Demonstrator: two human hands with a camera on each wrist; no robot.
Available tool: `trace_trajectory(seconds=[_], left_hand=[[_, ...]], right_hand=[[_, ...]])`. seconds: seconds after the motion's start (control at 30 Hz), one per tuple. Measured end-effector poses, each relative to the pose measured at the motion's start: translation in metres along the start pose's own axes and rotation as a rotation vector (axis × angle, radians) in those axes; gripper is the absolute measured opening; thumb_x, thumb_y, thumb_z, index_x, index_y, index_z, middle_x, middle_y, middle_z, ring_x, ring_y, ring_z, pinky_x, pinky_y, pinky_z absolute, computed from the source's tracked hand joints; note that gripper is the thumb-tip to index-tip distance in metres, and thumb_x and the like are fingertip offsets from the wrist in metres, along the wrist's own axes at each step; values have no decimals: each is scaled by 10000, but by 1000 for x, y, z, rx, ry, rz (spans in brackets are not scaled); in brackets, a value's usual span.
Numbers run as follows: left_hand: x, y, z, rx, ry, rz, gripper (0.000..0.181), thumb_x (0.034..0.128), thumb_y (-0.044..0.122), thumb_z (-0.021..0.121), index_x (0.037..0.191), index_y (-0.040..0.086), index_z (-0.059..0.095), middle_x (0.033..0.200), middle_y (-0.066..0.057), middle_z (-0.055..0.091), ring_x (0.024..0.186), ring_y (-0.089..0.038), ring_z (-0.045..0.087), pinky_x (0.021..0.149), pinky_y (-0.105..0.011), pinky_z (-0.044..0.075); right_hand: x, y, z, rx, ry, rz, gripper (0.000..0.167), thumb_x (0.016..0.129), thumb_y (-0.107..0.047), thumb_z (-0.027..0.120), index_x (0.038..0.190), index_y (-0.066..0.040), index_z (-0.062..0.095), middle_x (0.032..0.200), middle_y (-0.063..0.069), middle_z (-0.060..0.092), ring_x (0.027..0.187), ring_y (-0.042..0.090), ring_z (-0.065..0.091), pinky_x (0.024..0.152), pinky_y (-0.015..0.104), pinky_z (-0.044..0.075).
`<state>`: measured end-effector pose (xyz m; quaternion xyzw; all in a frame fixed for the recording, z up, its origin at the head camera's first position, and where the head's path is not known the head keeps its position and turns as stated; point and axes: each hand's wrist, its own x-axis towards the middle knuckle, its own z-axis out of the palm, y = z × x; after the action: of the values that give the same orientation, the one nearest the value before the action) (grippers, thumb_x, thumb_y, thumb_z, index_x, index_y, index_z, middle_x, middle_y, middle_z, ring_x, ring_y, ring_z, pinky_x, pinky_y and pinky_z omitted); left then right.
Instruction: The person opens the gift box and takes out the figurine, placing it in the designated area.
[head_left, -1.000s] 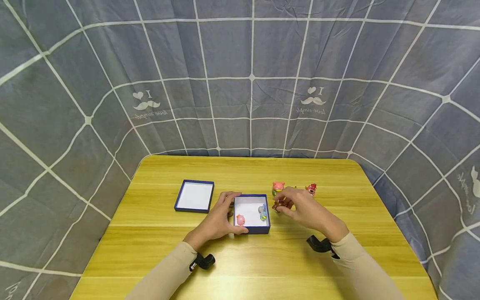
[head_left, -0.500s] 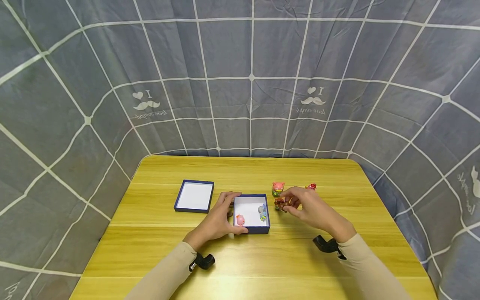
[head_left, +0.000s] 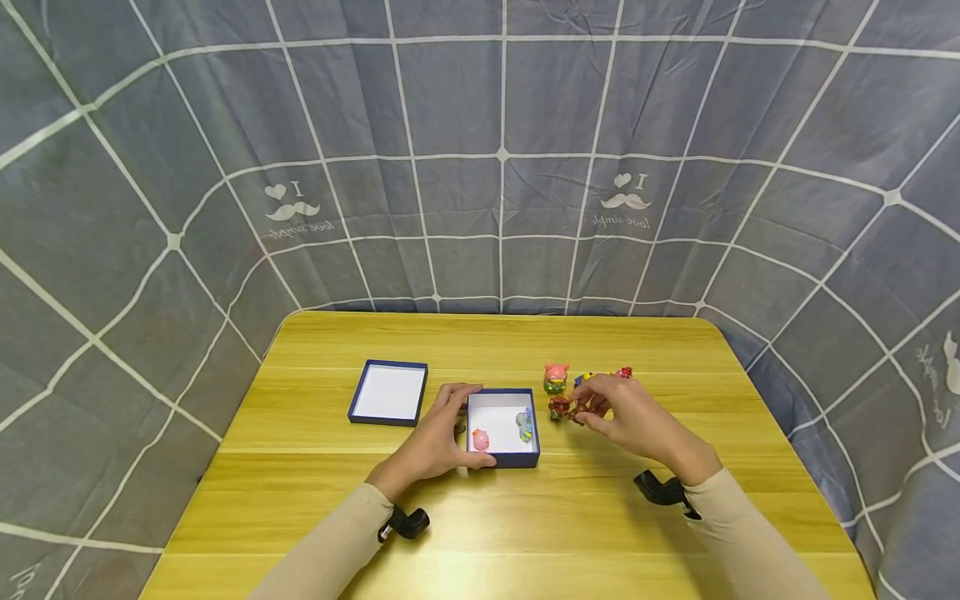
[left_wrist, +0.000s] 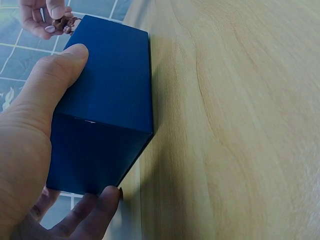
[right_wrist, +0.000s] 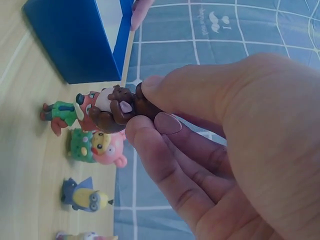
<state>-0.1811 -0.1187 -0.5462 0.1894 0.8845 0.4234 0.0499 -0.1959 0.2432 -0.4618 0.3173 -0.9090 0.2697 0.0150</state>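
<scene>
My left hand [head_left: 435, 442] grips the left side of a square dark-blue box [head_left: 517, 460], with the thumb along its near wall. Inside the box lie a pink figurine [head_left: 481, 439] at front left and a blue-grey figurine [head_left: 524, 426] along the right wall. To the box's right, my right hand [head_left: 630, 422] pinches a small brown animal figurine [right_wrist: 117, 107] between thumb and fingers. Just left of those fingertips, a fox figurine [head_left: 558, 407] in green stands on the table. In the right wrist view the brown figurine overlaps the fox's head.
Behind the fox stands a pink figurine with a green body [head_left: 556, 377]. A yellow-and-blue minion figurine [right_wrist: 85, 195] and a red-and-pink figurine [head_left: 624, 372] are partly hidden by my right hand in the head view. The box's lid [head_left: 384, 422] lies left on the wooden table [head_left: 495, 533].
My right hand has shifted right, away from the box, with the brown figurine. The fox figurine and part of the minion have come into view. My left hand and the box stay put.
</scene>
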Motion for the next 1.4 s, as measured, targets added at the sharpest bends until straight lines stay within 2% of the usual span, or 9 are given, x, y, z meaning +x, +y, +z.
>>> trace_trajectory(seconds=[0.27, 0.5, 0.73, 1.17, 1.4], left_hand=[[0, -1, 0, 7, -2, 3, 1231, 806, 449, 1105, 1793, 160, 429, 1750, -130, 440, 1501, -346, 622, 1273, -579, 546], [0, -1, 1, -1, -4, 1, 1230, 809, 446, 1105, 1793, 157, 426, 1747, -133, 438, 1477, -340, 634, 1255, -562, 561], [0, -1, 1, -23, -6, -5, 1241, 803, 434, 1111, 1797, 152, 423, 1752, -137, 438, 1489, -353, 638, 1270, -563, 551], [0, -1, 1, -18, -5, -4, 1244, 797, 416, 1116, 1796, 150, 425, 1754, -133, 440, 1509, -337, 622, 1286, -559, 542], [-1, -1, 1, -12, -8, -1, 1238, 804, 420, 1111, 1797, 153, 421, 1755, -125, 436, 1511, -330, 617, 1287, -561, 541]], right_hand=[[-4, 11, 2, -4, 17, 7, 201, 1016, -50, 903, 1207, -56, 840, 1087, 7, 839, 874, 53, 742, 771, 305, 669], [-6, 20, 5, 1, 21, -4, 183, 1016, -21, 893, 1185, -58, 834, 1105, 49, 838, 887, 93, 759, 779, 340, 684], [-8, 31, 8, 10, 20, 8, 179, 1005, 1, 896, 1167, -51, 838, 1096, 47, 839, 891, 106, 770, 782, 297, 673], [-9, 44, 17, -9, 31, 17, 183, 979, 43, 896, 1139, -21, 834, 1061, 66, 824, 882, 114, 773, 784, 304, 679], [-10, 52, 22, -1, 25, 36, 181, 987, 60, 877, 1148, -8, 829, 1071, 68, 819, 899, 179, 789, 790, 309, 684]])
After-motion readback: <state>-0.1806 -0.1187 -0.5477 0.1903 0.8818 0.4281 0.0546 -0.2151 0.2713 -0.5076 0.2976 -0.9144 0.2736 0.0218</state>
